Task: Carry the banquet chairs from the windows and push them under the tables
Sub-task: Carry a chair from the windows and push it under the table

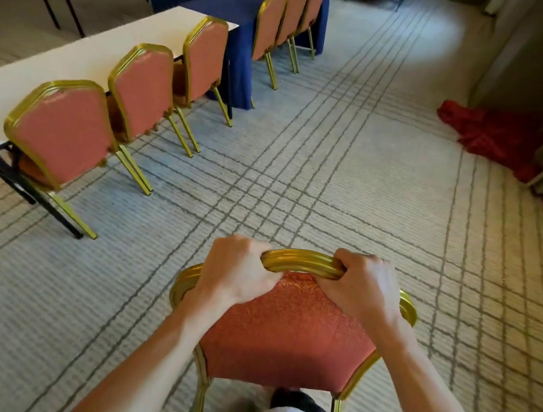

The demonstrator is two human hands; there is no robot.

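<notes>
At 6 o'clock the chair (288,329) back hides its own seat and front legs. Fingertips of the left grip (237,270) and right grip (359,286) are hidden behind its rail. At 9 o'clock the worktop (86,57) runs off the left edge.

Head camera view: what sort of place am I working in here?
Probably a hotel banquet or function room: gold-framed banquet chairs pushed in along a folding table, a floor-length blue tablecloth on the next table, and wall-to-wall patterned carpet.

Soft daylight pools bright on the far carpet (434,37); left corner dim, edges bowed, forearms slightly blurred.
</notes>
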